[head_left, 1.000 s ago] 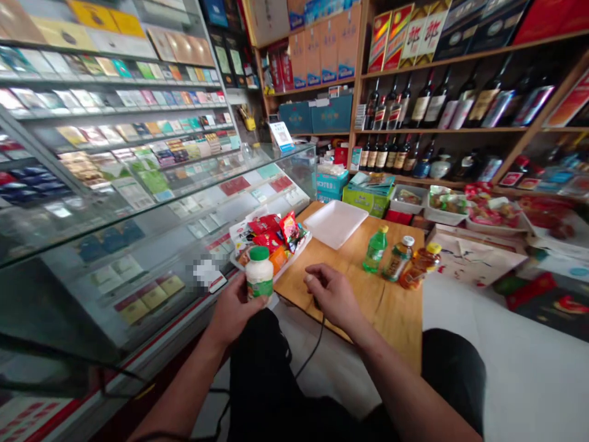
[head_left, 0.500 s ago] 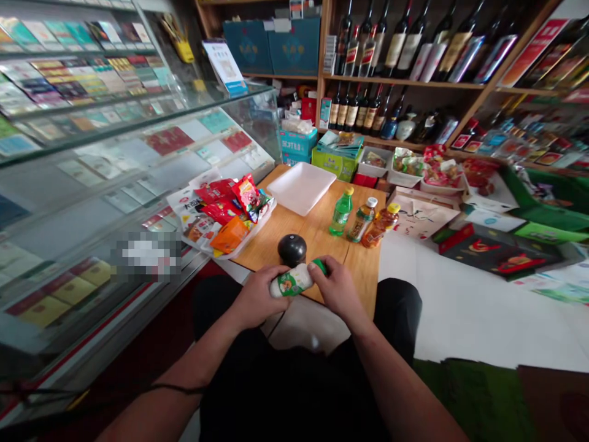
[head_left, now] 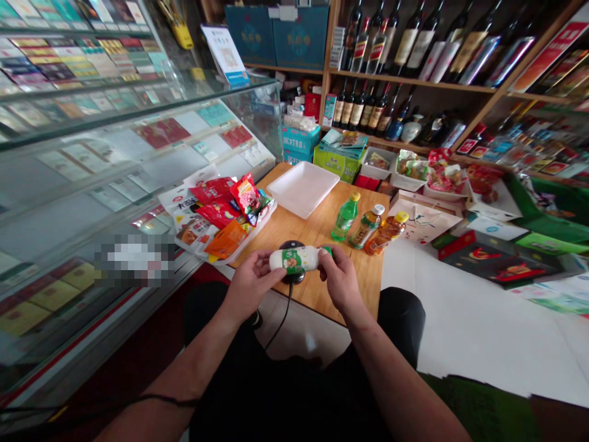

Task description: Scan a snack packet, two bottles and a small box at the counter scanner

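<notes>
A white bottle (head_left: 294, 258) with a green cap and green label lies sideways between both my hands, just above a black round device (head_left: 291, 277) with a cable on the wooden table (head_left: 317, 233). My left hand (head_left: 248, 283) grips the bottle's base end with curled fingers. My right hand (head_left: 339, 279) is closed round the cap end. Both hands hover over the table's near edge.
A white tray of red and orange snack packets (head_left: 221, 215) sits at the table's left, an empty white tray (head_left: 302, 188) at the back. Three drink bottles (head_left: 367, 224) stand at right. A glass display counter (head_left: 115, 166) runs along the left; bottle shelves (head_left: 414, 80) behind.
A second ago my left hand alone held the bottle upright and my right hand rested on the black device. Now both hands hold the bottle sideways, slightly higher over the device than half a second ago.
</notes>
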The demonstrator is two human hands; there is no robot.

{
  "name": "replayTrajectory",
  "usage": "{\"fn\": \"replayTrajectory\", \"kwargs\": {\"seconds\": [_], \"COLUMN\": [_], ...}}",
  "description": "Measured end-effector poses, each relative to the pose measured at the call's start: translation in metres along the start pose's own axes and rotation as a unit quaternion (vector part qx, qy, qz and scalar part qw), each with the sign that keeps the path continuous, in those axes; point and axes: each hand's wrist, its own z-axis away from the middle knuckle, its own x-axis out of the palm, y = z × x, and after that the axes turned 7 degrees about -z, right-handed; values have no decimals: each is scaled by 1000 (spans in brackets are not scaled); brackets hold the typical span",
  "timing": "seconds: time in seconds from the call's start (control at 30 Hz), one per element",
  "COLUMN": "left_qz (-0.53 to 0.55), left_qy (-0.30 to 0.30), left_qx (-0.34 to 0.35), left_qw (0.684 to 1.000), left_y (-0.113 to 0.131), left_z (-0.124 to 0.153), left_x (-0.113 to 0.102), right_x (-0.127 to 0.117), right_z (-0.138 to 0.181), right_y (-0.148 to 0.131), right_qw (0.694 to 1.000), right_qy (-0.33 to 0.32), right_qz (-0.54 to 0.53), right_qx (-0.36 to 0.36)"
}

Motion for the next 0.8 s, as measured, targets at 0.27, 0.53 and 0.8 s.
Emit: {"fn": "replayTrajectory", "kwargs": {"seconds": [0.27, 0.53, 0.8], "left_qz": [33, 45, 5], "left_qy": [5, -39, -11], "left_qx": [58, 83, 86], "left_qw": [998, 995, 996], "left_y": [-13, -41, -94], "left_z": [-58, -130, -173], "left_x": [-13, -21, -25], "right_x": [15, 25, 38], "right_z": [-51, -108, -140], "right_y": [-2, 22, 66], "right_qw": [996, 995, 996], "right_qy": [1, 37, 63], "right_qz": [-83, -86, -35], "right_qx": [8, 18, 58]}}
